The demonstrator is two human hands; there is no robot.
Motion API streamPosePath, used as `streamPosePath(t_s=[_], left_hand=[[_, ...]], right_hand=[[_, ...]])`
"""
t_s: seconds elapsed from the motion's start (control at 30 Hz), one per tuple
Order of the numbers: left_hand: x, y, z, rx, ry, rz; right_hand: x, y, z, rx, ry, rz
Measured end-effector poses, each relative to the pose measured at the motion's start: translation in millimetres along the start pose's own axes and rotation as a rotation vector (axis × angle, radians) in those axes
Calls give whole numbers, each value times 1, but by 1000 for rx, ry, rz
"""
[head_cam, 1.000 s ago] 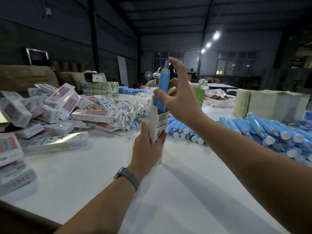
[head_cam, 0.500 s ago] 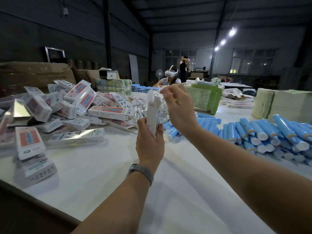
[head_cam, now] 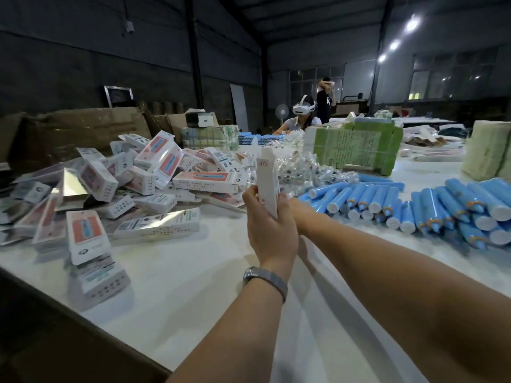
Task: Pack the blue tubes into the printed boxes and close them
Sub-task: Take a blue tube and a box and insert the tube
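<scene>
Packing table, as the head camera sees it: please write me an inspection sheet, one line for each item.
Surface: white table, bare in front of the arms.
Job's things: one box held upright above the table; no tube shows in it. Blue tubes lie heaped at right; printed boxes piled at left.
Clutter: clear wrappers heaped behind the held box; green bundle and pale stack further back.
Grips: left hand grips the box's lower part; right hand is mostly hidden behind it, its hold cannot be told.
Cables: nothing seen.
Surroundings: dim warehouse, ceiling lamps, two persons at a far table, a fan.
</scene>
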State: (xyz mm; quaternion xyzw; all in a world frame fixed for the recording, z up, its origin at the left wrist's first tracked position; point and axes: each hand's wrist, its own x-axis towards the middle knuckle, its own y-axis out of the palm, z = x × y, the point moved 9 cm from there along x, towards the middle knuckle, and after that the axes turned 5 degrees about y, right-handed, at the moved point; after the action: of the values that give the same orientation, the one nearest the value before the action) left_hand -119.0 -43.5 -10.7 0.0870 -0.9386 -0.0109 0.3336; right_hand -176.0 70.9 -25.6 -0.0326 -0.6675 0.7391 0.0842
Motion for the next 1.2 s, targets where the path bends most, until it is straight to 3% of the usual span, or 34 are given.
streamPosePath(t_s=[0.2,0.33,0.4,0.53,0.63,0.8,0.9,1.07,1.2], left_hand=[[-3,4,-4,-40,1,46],[-7,6,-14,-53,58,91],[-10,8,-20,-58,96,124],[-18,16,-28,-57,162,193],[-20,19,-26,-51,147,204],[-21,22,-26,-49,159,199],[-25,27,-30,-46,199,228],[-29,29,-35,-40,252,258],[-29,30,-38,-53,256,278]], right_hand=[[-11,-7,-9,-1,-1,-5],[-15,-14,-32,-8,110,-139],[-23,-23,-47,144,155,-207],[-62,-69,-76,703,177,-465],[-101,-113,-76,997,31,-634],[-166,-171,-57,1140,-257,-846],[-181,-180,-38,1074,-346,-858],[-186,-176,-17,539,-320,-955],[-184,-161,-23,317,-307,-986]])
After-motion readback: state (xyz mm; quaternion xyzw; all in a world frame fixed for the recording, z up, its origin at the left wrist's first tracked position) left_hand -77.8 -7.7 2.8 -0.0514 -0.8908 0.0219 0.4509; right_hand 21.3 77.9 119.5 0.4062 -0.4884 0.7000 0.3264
